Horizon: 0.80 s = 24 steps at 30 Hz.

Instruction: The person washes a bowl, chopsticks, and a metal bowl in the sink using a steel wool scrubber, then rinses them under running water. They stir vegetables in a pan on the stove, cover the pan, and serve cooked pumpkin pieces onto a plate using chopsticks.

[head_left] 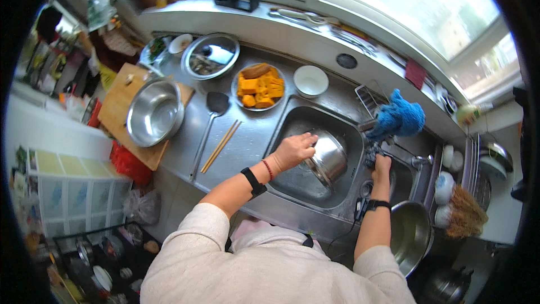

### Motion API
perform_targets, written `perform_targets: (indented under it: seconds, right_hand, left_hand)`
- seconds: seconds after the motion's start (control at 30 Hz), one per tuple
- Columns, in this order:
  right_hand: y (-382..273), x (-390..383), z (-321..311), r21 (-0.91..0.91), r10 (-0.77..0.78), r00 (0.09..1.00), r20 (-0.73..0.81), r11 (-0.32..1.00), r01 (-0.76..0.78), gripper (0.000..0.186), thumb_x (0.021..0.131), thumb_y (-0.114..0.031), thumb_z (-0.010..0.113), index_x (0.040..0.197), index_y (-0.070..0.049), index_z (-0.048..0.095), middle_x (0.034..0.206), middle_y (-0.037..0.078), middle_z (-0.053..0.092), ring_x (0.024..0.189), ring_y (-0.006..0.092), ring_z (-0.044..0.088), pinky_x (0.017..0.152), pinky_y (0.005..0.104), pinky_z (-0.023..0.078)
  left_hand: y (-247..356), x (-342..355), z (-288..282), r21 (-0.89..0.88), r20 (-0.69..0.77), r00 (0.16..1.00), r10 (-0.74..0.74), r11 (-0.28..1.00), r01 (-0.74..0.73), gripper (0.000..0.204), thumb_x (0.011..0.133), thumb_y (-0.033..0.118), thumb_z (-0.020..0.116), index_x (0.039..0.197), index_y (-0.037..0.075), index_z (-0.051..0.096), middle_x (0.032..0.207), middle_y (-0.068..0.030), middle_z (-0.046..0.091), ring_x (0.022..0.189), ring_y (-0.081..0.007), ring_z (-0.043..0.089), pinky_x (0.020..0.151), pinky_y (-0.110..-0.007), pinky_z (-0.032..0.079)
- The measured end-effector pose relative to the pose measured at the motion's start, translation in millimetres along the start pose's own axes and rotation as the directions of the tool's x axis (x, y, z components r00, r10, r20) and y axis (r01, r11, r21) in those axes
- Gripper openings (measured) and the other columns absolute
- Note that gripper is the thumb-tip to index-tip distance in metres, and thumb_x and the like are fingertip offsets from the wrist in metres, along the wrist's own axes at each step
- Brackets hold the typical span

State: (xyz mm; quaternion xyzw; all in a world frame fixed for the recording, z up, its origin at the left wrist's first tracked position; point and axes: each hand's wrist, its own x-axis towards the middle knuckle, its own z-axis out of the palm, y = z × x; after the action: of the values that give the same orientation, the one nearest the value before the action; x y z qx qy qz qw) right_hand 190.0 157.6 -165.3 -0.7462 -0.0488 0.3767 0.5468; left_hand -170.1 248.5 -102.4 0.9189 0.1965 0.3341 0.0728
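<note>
My left hand [295,151] is closed on the rim of a shiny steel pot [330,159], which sits tilted on its side in the larger sink basin [292,183]. My right hand [382,164] reaches to the divider between the two basins. Its fingers are bent around a dark, crumpled-looking thing [371,153] that I cannot make out clearly. Just beyond that hand a bright blue cloth [400,115] hangs bunched up near the wire rack [368,100].
Left of the sink are a plate of orange pumpkin chunks [260,85], a white bowl [310,81], a spatula [216,104], chopsticks [221,146], a lidded pot [210,56], and a steel bowl [156,112] on a cutting board [121,93]. A large pot [410,236] stands by my right forearm.
</note>
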Motion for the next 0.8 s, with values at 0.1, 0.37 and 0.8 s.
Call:
perform_targets:
  seconds: [0.1,0.37,0.8]
  right_hand:
    - [9.8,-23.8,3.0,-0.083,-0.115,0.993,0.027,0.99,0.116,0.036,0.081,0.001,0.06,0.117,0.0,0.06,0.105,0.011,0.063,0.089,0.0213,0.063,0.076,0.0361,0.052]
    - [38.1,-63.2,16.3,-0.714,-0.521,0.62,0.586,0.028,0.699,0.019,0.083,-0.002,0.057,0.102,-0.004,0.062,0.103,0.017,0.06,0.1,0.0346,0.06,0.087,0.0403,0.048]
    - [76.3,-105.0,17.4,-0.63,-0.299,0.652,0.697,0.178,0.756,0.027,0.08,-0.007,0.061,0.107,-0.006,0.063,0.1,0.017,0.062,0.096,0.0384,0.061,0.08,0.0463,0.049]
  left_hand:
    - [10.9,4.5,-14.1,0.03,-0.08,0.997,0.015,0.999,-0.013,0.014,0.078,0.015,0.066,0.074,0.01,0.054,0.115,-0.011,0.067,0.104,-0.0281,0.067,0.08,-0.035,0.057]
    - [35.1,0.8,-55.7,0.073,-0.218,0.976,-0.003,0.997,0.02,0.017,0.077,0.012,0.065,0.069,0.009,0.051,0.114,-0.013,0.068,0.101,-0.0303,0.068,0.077,-0.036,0.058]
    - [58.5,-13.7,-88.3,0.066,-0.388,0.91,-0.15,0.98,0.19,0.01,0.08,0.01,0.062,0.073,0.006,0.056,0.109,-0.0154,0.068,0.097,-0.0323,0.068,0.077,-0.037,0.057]
